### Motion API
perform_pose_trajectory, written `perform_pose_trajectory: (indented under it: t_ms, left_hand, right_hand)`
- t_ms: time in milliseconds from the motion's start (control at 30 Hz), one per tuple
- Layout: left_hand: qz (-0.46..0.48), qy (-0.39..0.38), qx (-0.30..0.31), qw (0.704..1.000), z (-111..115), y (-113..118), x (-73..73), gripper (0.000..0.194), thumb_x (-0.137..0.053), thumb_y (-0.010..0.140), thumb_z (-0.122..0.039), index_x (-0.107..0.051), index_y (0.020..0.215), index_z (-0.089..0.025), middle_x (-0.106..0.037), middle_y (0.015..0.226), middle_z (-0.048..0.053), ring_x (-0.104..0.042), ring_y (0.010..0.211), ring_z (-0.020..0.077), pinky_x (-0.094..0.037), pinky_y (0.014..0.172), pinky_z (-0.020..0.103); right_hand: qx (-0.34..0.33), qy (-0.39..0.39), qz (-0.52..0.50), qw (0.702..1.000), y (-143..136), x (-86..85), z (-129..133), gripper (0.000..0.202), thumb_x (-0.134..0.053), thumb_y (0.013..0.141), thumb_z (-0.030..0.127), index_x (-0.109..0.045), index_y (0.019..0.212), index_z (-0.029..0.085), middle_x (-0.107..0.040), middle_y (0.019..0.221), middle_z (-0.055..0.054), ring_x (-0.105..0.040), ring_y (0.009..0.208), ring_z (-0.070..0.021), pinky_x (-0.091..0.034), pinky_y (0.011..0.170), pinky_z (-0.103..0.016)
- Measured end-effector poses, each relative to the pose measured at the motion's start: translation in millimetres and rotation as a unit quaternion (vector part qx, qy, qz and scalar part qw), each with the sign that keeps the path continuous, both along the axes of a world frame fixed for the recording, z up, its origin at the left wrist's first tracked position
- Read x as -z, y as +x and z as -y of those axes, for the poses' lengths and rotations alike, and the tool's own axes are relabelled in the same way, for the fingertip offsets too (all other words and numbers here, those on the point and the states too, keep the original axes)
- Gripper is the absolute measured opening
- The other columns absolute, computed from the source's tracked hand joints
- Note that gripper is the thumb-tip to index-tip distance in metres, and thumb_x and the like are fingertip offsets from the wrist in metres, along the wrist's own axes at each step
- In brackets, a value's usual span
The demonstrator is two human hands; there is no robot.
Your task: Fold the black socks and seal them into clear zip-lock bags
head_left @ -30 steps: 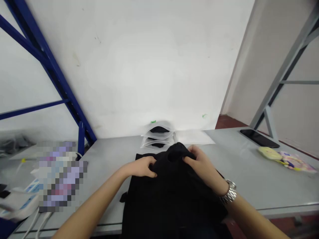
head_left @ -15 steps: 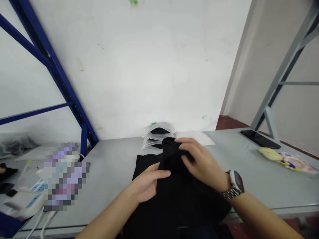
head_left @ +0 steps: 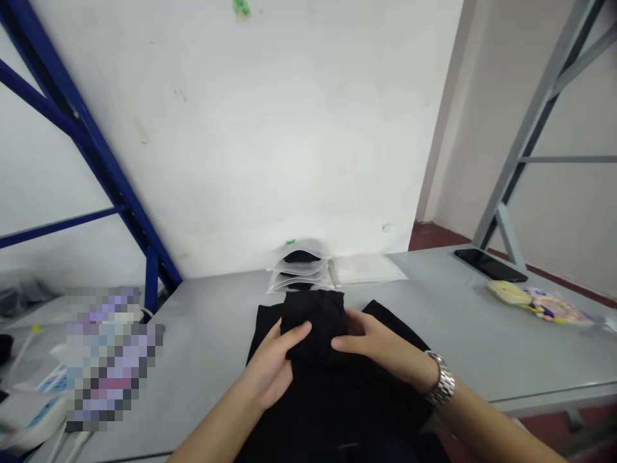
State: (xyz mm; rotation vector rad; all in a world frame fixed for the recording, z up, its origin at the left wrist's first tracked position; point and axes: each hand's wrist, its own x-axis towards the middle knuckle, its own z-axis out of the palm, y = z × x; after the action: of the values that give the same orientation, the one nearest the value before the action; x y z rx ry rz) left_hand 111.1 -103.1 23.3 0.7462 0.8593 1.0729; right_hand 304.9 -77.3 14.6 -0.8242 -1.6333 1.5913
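A compact bundle of folded black cloth (head_left: 315, 315) is held between my two hands. My left hand (head_left: 272, 366) grips its left side, thumb across the front and fingers behind it. On the right side my right hand (head_left: 385, 347) closes on it with the thumb in front; the other fingers are partly hidden. More black cloth (head_left: 393, 321) lies under and around the bundle on the grey table (head_left: 212, 328). Lower down, black on black makes it hard to tell where one piece ends.
Frosted bags (head_left: 301, 273) with black things inside stand against the white wall, beside a flat white packet (head_left: 369, 269). To the right lie a black phone (head_left: 489, 265) and a yellow and pink item (head_left: 544, 302). Power strips (head_left: 48, 392) and cables sit at the left.
My right hand has come down from the cloth's raised top edge to its right side and turned, thumb now in front. The cloth has become a lower, squarer bundle. The view has shifted slightly.
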Motion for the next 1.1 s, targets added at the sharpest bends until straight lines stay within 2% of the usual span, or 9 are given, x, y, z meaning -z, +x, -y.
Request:
perform_pose_trajectory:
  t_ms: [100, 233, 400, 500, 600, 667, 767, 967, 1100]
  left_hand:
    - [-0.033, -0.017, 0.015, 0.999, 0, 3, 2.4, 0.042, -0.065, 0.081, -0.032, -0.051, 0.12, -0.021, -0.07, 0.099, 0.006, -0.067, 0.088, 0.0213, -0.054, 0.079, 0.034]
    - [-0.064, -0.041, 0.086, 0.993, -4, 6, 3.6, 0.047, -0.058, 0.084, -0.041, -0.048, 0.122, -0.016, -0.07, 0.086, 0.008, -0.068, 0.067, 0.0215, -0.055, 0.055, 0.033]
    - [0.103, -0.015, 0.154, 0.983, -20, 11, -2.5, 0.058, -0.045, 0.086, -0.056, -0.054, 0.119, -0.009, -0.058, 0.124, 0.017, -0.058, 0.11, 0.0298, -0.045, 0.097, 0.044]
    - [0.08, 0.009, 0.124, 0.989, -34, 19, -7.7, 0.044, -0.057, 0.085, -0.042, -0.057, 0.116, -0.011, -0.057, 0.127, 0.015, -0.051, 0.12, 0.0294, -0.039, 0.103, 0.045]
    - [-0.033, 0.059, 0.053, 0.996, -53, 29, -11.8, 0.037, -0.071, 0.074, -0.017, -0.06, 0.109, -0.014, -0.064, 0.115, 0.011, -0.057, 0.111, 0.0265, -0.045, 0.098, 0.041]
    - [-0.112, 0.098, -0.002, 0.989, -70, 38, -12.8, 0.04, -0.074, 0.07, -0.019, -0.059, 0.107, -0.016, -0.066, 0.109, 0.01, -0.06, 0.106, 0.027, -0.049, 0.091, 0.04]
    - [-0.234, 0.201, -0.038, 0.95, -99, 59, -8.2, 0.042, -0.071, 0.073, -0.031, -0.058, 0.109, -0.016, -0.067, 0.106, 0.011, -0.062, 0.101, 0.0284, -0.053, 0.081, 0.04]
    - [-0.372, 0.314, 0.021, 0.873, -154, 116, 24.3, 0.037, -0.067, 0.076, -0.034, -0.06, 0.105, -0.012, -0.07, 0.099, 0.011, -0.067, 0.089, 0.0238, -0.054, 0.077, 0.036]
    - [-0.495, 0.373, 0.053, 0.783, -177, 136, 43.7, 0.025, -0.068, 0.076, -0.022, -0.064, 0.099, -0.014, -0.064, 0.111, 0.011, -0.055, 0.112, 0.0255, -0.043, 0.096, 0.038]
  right_hand:
    - [-0.028, -0.035, -0.044, 0.998, 2, -0.4, 0, 0.04, -0.067, 0.076, 0.033, -0.059, 0.112, 0.018, -0.067, 0.1, -0.006, -0.064, 0.09, -0.0205, -0.05, 0.085, -0.038]
    - [0.01, -0.032, -0.072, 0.997, 7, 9.3, -8, 0.044, -0.062, 0.08, 0.032, -0.05, 0.122, 0.026, -0.066, 0.091, -0.001, -0.062, 0.064, -0.0141, -0.052, 0.064, -0.031]
    - [0.082, 0.128, -0.059, 0.987, 16, 11.0, -38, 0.02, -0.06, 0.078, 0.023, -0.063, 0.098, 0.022, -0.064, 0.09, -0.001, -0.058, 0.08, -0.0157, -0.048, 0.075, -0.031]
    - [0.095, 0.206, -0.044, 0.973, 22, 3.6, -61, 0.01, -0.062, 0.075, 0.02, -0.067, 0.084, 0.021, -0.063, 0.088, -0.001, -0.057, 0.086, -0.0175, -0.043, 0.084, -0.034]
    - [0.071, 0.125, -0.163, 0.976, 26, 5.0, -77, 0.018, -0.064, 0.075, 0.025, -0.068, 0.092, 0.024, -0.064, 0.1, -0.002, -0.056, 0.094, -0.0178, -0.041, 0.089, -0.035]
    - [0.037, 0.014, -0.26, 0.965, 29, 12.1, -83, 0.028, -0.058, 0.08, 0.038, -0.065, 0.105, 0.026, -0.064, 0.103, -0.003, -0.057, 0.095, -0.0182, -0.043, 0.088, -0.037]
    - [0.021, -0.05, -0.313, 0.948, 30, 24.1, -87, 0.032, -0.06, 0.08, 0.041, -0.063, 0.107, 0.024, -0.064, 0.106, -0.005, -0.057, 0.098, -0.0198, -0.044, 0.088, -0.039]
    - [0.204, -0.047, -0.391, 0.896, 53, 27.5, -111, 0.019, -0.068, 0.072, 0.018, -0.064, 0.09, 0.02, -0.068, 0.09, -0.001, -0.061, 0.083, -0.0156, -0.048, 0.079, -0.03]
    - [0.301, -0.12, -0.449, 0.833, 95, 22.4, -136, 0.013, -0.06, 0.074, 0.02, -0.062, 0.087, 0.02, -0.069, 0.088, -0.002, -0.063, 0.083, -0.0168, -0.051, 0.076, -0.031]
